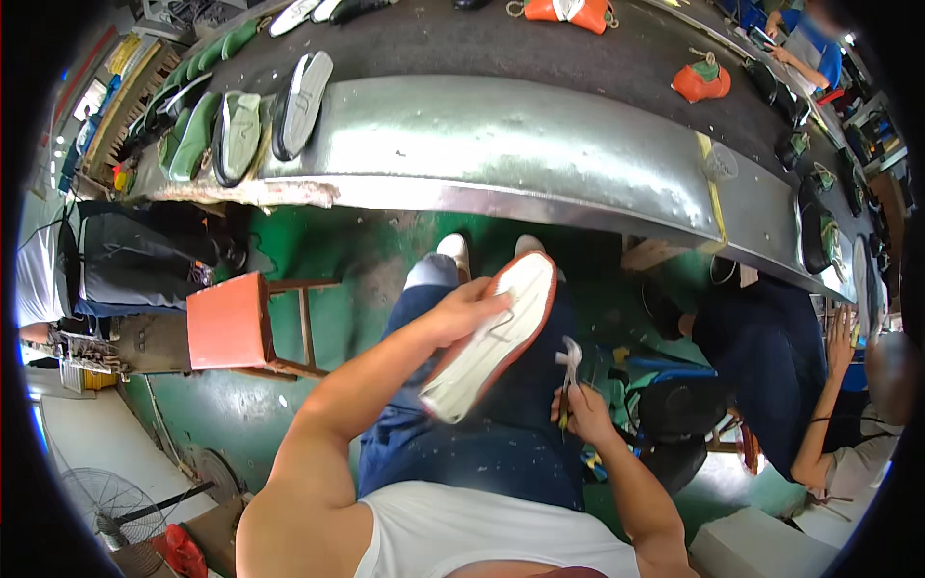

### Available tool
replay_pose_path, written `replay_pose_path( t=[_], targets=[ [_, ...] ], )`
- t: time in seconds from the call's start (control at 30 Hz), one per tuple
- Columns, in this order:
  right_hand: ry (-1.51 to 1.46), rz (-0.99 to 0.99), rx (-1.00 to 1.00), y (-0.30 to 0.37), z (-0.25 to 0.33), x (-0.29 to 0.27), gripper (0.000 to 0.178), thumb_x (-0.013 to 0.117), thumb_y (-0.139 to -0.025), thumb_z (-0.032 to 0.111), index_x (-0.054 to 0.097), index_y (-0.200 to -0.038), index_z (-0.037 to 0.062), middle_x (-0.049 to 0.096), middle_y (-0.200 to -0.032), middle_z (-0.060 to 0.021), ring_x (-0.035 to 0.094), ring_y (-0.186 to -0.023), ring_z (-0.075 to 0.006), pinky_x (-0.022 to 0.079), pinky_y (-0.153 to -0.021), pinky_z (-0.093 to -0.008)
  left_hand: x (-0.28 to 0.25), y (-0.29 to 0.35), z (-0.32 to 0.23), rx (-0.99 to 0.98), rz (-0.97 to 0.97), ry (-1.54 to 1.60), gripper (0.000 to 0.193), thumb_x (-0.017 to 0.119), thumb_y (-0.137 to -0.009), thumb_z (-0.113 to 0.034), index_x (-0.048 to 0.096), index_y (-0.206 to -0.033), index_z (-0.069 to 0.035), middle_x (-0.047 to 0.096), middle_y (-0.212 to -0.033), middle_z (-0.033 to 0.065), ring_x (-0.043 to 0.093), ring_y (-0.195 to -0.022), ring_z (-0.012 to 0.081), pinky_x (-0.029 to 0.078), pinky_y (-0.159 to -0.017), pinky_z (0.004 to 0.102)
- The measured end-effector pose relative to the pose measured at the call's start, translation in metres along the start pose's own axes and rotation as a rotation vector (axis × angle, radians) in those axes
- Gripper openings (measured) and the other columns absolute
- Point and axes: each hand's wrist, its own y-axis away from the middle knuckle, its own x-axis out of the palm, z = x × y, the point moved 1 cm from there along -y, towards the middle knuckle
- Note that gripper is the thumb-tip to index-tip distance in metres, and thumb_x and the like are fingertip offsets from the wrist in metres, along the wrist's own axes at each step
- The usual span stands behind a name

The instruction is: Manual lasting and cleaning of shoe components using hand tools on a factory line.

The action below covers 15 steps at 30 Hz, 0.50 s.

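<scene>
My left hand (469, 310) grips a shoe (496, 337) by its side, over my lap. The shoe lies bottom up, its pale underside bordered by a reddish-brown rim, with a dark line or mark near the middle. Beside my right thigh, my right hand (586, 412) is closed round the handles of metal pincers (570, 356), whose head points up and away from me. Shoe and pincers are apart. Part of the handles hides behind my fingers.
A metal-topped bench edge (482, 135) runs ahead of my knees, with a dark belt (462, 48) beyond. Shoes on green lasts (238, 135) stand left; a red-orange shoe (701, 81) lies right. A red-seated stool (229, 323) is left; a co-worker (771, 366) sits right.
</scene>
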Motion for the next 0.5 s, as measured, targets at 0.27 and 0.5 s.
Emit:
replay_pose_path(
  t=[0.27, 0.5],
  targets=[
    [-0.138, 0.054, 0.092, -0.03, 0.005, -0.017, 0.046, 0.041, -0.107, 0.04, 0.057, -0.109, -0.0025, 0.067, -0.09, -0.0127, 0.067, -0.073, -0.0211, 0.052, -0.061, -0.0309, -0.029, -0.009, -0.291, 0.521, -0.251, -0.991, 0.052, 0.07, -0.092, -0.035, 0.055, -0.127, 0.0, 0.067, -0.112, 0.0162, 0.065, -0.102, 0.0271, 0.051, -0.091, 0.0391],
    [-0.102, 0.076, 0.205, -0.043, 0.005, -0.022, 0.052, 0.033, -0.108, 0.044, 0.058, -0.11, -0.0015, 0.069, -0.09, -0.0125, 0.071, -0.072, -0.0203, 0.044, -0.044, -0.0257, -0.051, -0.189, -0.371, 0.625, -0.594, -2.211, 0.073, 0.069, -0.088, -0.04, 0.039, -0.149, -0.012, 0.059, -0.125, 0.0141, 0.052, -0.126, 0.0337, 0.035, -0.109, 0.0505]
  ],
)
